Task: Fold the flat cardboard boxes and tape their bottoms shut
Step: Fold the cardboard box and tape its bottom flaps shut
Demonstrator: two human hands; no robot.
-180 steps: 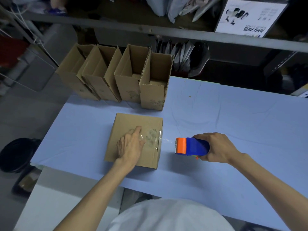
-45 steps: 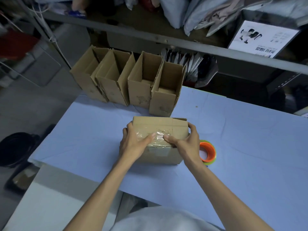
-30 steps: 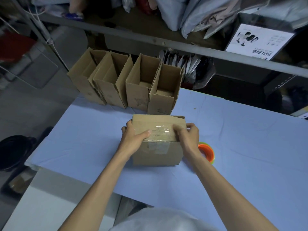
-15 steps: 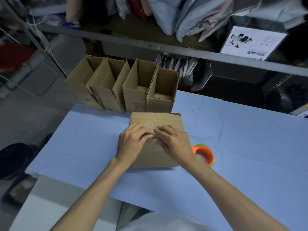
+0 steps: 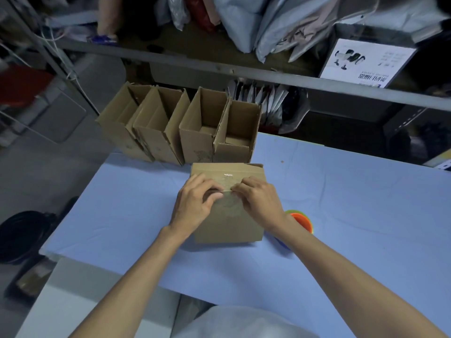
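Observation:
A brown cardboard box [image 5: 229,228] stands on the blue table [image 5: 361,215] in front of me, a strip of clear tape running over its top face and down its near side. My left hand [image 5: 195,203] and my right hand [image 5: 258,201] lie side by side on the box, and their bent fingertips meet at the middle and press on the tape along the upper front edge. The orange and blue tape dispenser [image 5: 301,222] lies on the table just right of the box, partly hidden behind my right wrist.
Several folded open-topped boxes [image 5: 197,132] stand in a row at the table's far left edge, touching the box under my hands. A grey shelf rail [image 5: 268,78] with bags and a white carton runs behind. A black bin [image 5: 22,232] sits on the floor at left.
My right hand put the dispenser down beside the box. The box was turned, and both hands moved from its sides to the top, pressing the tape at the centre.

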